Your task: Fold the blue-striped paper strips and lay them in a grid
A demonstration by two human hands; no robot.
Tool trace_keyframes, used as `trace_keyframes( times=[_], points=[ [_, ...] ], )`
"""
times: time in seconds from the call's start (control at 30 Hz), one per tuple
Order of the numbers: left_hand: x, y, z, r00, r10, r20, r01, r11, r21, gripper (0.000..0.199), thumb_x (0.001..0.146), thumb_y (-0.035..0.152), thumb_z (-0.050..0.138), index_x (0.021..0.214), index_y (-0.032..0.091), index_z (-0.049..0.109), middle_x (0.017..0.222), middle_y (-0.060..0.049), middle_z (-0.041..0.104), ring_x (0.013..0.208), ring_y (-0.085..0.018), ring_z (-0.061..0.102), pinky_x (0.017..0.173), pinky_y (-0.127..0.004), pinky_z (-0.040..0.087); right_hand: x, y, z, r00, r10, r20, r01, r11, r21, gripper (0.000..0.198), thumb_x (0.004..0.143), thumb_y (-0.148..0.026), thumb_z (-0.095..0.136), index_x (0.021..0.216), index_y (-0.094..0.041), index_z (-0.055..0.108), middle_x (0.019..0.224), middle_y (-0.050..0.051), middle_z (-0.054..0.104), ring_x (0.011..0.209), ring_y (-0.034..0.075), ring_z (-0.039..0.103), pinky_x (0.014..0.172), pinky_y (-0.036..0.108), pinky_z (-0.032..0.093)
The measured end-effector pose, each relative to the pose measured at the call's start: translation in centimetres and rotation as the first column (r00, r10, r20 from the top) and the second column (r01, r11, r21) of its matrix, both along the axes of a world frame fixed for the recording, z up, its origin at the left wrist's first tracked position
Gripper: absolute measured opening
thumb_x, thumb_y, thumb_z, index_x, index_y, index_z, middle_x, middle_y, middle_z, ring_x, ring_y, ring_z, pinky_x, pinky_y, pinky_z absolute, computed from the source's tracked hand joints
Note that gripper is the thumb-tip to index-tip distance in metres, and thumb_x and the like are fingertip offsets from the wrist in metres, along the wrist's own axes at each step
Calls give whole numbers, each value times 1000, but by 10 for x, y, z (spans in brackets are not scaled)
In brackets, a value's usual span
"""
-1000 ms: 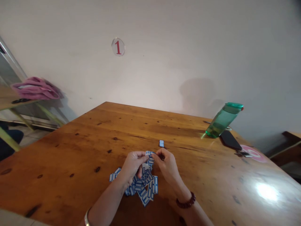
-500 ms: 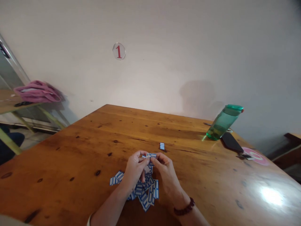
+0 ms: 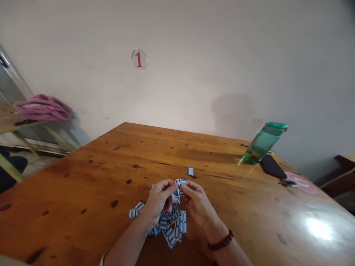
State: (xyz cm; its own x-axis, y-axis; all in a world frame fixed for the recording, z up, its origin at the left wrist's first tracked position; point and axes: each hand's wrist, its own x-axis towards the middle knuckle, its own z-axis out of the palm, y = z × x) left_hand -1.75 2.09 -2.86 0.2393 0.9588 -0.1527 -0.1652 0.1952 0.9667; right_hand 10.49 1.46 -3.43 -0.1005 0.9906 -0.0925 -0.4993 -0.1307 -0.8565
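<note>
My left hand (image 3: pixel 161 199) and my right hand (image 3: pixel 196 199) are close together above the table, each pinching blue-bordered white label stickers (image 3: pixel 181 181) between thumb and fingers. Below and between them lies a loose pile of the same label stickers (image 3: pixel 170 234), partly covered by my left hand and forearm. More pieces (image 3: pixel 136 210) stick out to the left of my left wrist. Beyond my fingertips, a small label piece (image 3: pixel 190 171) rests by itself on the wood. A dark red bead bracelet (image 3: pixel 221 241) is around my right wrist.
On the wooden table (image 3: pixel 144 147), a green water bottle (image 3: pixel 264 143) stands at the right, beside a dark phone-like slab (image 3: pixel 273 167). Keys (image 3: pixel 288 182) lie on a pink round mat (image 3: pixel 303 183). Pink cloth (image 3: pixel 43 107) lies on another table at the left.
My fingers have shifted on the labels, which now stand more upright between them. My right hand has moved slightly to the right. The separate label piece stays where it was.
</note>
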Motion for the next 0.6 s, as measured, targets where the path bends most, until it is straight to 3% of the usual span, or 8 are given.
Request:
trace_keyframes(
  times=[0.3,0.6],
  points=[
    [-1,0,1,993,-56,105,57,998,-4,31,64,45,63,61,17,49,34,10,41,22,-3,35,27,-15,12,2,-1,2,990,88,-111,-91,996,-20,13,61,-26,72,62,-16,64,59,-2,57,49,6,43,48,18,32],
    [-1,-3,6,997,-46,63,45,999,18,28,65,40,63,60,17,47,33,10,39,22,-2,34,26,-14,14,4,-1,3,982,128,-136,-135,989,-51,15,61,-25,73,61,-15,62,55,-3,54,46,5,41,46,17,31]
  ],
)
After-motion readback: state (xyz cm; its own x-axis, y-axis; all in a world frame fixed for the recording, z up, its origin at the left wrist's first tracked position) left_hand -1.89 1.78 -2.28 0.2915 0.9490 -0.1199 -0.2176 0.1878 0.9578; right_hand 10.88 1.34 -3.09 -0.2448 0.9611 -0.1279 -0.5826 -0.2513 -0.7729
